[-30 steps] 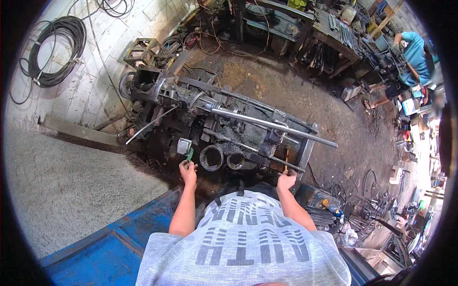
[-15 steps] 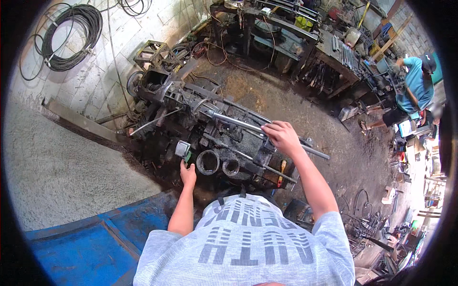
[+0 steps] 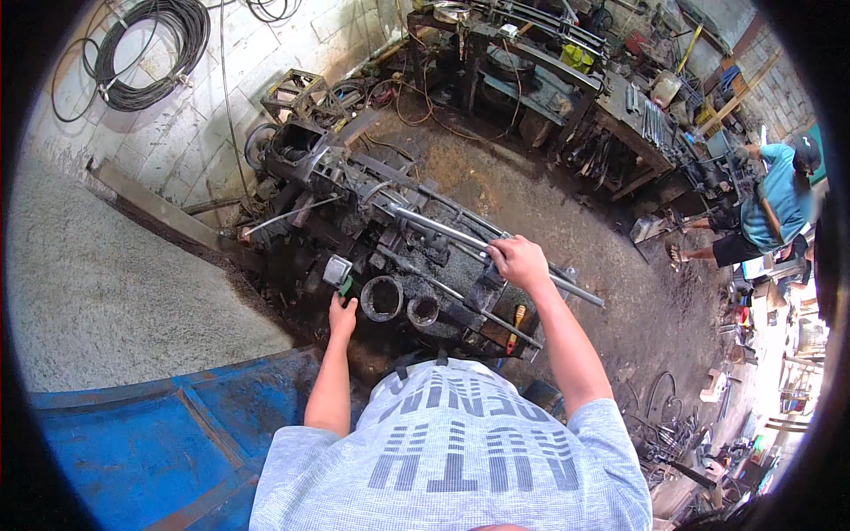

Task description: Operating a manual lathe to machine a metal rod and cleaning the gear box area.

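My right hand (image 3: pixel 521 263) is closed round a long metal bar (image 3: pixel 447 231) that slants across a dark, greasy machine (image 3: pixel 354 190) like a lathe. The bar's far left end meets a part of the machine, and its near right end sticks out past my hand. Lower left, my left hand (image 3: pixel 342 317) has its fingers at a small green piece (image 3: pixel 345 287) under a pale grey box (image 3: pixel 336 270), gripping it as far as I can see. Beside that hand are a large metal ring (image 3: pixel 382 298) and a smaller one (image 3: pixel 423 311).
A brush with a yellow handle (image 3: pixel 515 324) lies at the machine's right end. Blue metal sheet (image 3: pixel 133 434) spreads at lower left. A workbench (image 3: pixel 624 124) with rods stands at the back. To the right, a person in a blue shirt (image 3: pixel 779 199) bends over equipment. Scrap metal (image 3: pixel 677 434) litters the lower right.
The whole view has shifted slightly. Both hands keep nearly the same places on the bar and at the green piece. The person at right has changed posture a little.
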### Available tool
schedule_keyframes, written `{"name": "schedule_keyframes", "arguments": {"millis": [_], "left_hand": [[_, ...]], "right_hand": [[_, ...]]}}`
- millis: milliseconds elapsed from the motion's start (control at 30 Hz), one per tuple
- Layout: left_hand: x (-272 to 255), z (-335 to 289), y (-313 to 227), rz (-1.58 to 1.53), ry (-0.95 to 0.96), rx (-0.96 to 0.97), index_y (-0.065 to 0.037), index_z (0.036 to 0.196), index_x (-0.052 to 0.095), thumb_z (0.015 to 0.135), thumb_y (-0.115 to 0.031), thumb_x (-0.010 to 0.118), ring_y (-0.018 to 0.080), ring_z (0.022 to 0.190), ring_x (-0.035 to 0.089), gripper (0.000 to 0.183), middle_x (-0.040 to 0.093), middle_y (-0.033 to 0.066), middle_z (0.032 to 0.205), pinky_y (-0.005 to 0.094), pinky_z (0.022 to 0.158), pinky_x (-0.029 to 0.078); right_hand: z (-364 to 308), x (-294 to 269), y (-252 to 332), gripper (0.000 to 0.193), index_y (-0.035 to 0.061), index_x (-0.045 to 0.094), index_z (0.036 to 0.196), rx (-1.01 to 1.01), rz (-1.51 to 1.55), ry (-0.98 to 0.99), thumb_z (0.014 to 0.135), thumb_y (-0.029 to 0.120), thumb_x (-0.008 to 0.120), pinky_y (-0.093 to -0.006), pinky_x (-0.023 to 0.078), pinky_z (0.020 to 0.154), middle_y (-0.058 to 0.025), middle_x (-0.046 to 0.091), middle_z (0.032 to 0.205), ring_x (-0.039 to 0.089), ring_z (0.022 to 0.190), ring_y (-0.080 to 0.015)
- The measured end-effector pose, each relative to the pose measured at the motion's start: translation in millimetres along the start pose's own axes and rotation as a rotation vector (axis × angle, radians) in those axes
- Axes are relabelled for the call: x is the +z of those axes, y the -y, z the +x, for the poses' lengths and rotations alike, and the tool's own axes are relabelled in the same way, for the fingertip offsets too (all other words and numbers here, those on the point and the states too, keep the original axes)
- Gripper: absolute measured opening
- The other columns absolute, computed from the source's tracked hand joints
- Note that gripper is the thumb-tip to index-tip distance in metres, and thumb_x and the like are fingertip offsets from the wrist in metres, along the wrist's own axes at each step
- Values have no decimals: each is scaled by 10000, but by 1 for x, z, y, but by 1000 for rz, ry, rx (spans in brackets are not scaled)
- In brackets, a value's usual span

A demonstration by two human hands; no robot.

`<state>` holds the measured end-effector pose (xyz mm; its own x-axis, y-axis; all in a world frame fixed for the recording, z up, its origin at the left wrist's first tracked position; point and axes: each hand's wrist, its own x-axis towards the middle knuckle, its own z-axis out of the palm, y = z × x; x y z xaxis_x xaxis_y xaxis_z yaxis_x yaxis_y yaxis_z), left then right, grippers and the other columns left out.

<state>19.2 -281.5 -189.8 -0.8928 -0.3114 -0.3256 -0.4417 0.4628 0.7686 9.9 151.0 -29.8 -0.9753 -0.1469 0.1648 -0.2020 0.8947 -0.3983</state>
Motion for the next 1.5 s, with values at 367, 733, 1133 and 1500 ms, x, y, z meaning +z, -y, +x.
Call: {"name": "schedule_keyframes", "arguments": {"millis": [367, 733, 1133, 1500], "left_hand": [[-1, 14, 17, 12, 79, 41, 83, 1380, 415, 888, -121, 633, 265, 1148, 587, 575, 579, 237, 1274, 327, 951, 447], [-11, 10, 5, 31, 104, 5, 104, 1417, 349, 888, -152, 656, 258, 1198, 559, 662, 547, 240, 1328, 324, 1001, 411], [-15, -2, -15, 29, 100, -29, 95, 1431, 327, 884, -183, 659, 295, 1232, 541, 698, 522, 264, 1351, 336, 1013, 409], [-15, 1, -7, 61, 86, -38, 80, 1430, 346, 875, -174, 662, 293, 1233, 544, 687, 537, 256, 1340, 336, 1008, 414]], "right_hand": [[5, 3, 3, 340, 105, 636, 848, 62, -83, 64, 955, 395, 492, -458, 531, 676, -121, 675, 800, 655, 784, -340], [6, 7, 3, 335, 111, 624, 876, 93, -107, 78, 959, 401, 478, -468, 538, 670, -119, 675, 856, 656, 787, -347], [4, 13, 3, 377, 126, 618, 860, 99, -114, 19, 957, 462, 477, -468, 540, 619, -109, 660, 805, 657, 730, -345], [7, 16, 4, 406, 109, 614, 838, 102, -138, 30, 958, 470, 472, -471, 541, 628, -117, 663, 811, 658, 730, -353]]}}
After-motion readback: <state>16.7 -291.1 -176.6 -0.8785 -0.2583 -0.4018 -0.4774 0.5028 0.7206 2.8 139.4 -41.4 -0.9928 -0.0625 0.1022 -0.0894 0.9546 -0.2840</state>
